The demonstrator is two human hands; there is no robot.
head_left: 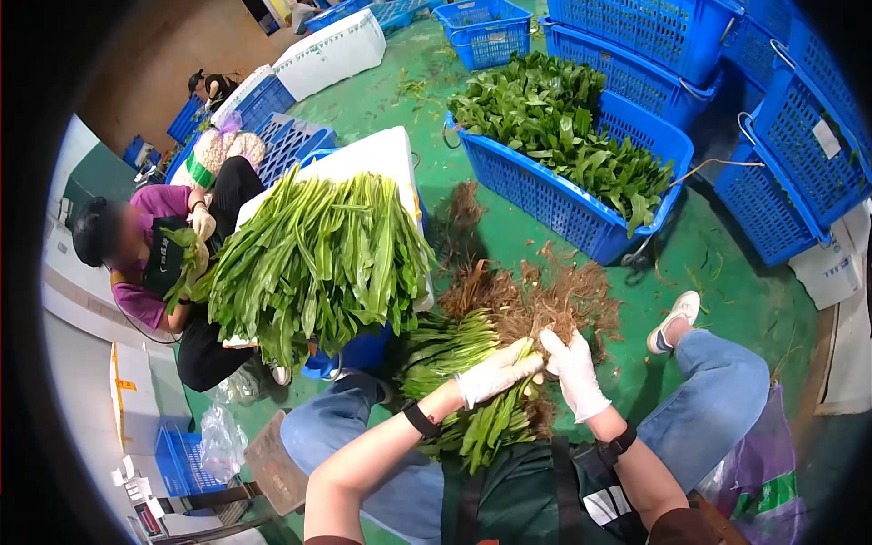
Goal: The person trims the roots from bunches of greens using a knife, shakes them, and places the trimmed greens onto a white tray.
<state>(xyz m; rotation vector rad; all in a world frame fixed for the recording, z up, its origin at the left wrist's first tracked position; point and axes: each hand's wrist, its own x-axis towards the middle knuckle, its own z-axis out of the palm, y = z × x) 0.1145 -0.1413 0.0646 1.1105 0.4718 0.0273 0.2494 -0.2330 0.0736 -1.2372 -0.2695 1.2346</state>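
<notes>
My left hand (500, 372), in a white glove, is closed round the stems of a bunch of long leafy greens (495, 431), whose leaves hang toward my lap. Beside it my right hand (578, 374), also gloved, has its fingertips pinched at the root end of the bunch. Brown stringy roots (568, 295) lie just beyond both hands, and exactly which strands the right fingers hold is hidden. More greens with pale stems (445, 350) lie in a pile left of my left hand.
A large heap of long greens (318, 259) covers a white foam box lid (386, 150). Ahead stands a blue crate (554, 195) of leafy greens, with stacked blue crates (636, 41) behind. A co-worker (150, 245) sits at left holding greens. Roots litter the green floor (436, 109).
</notes>
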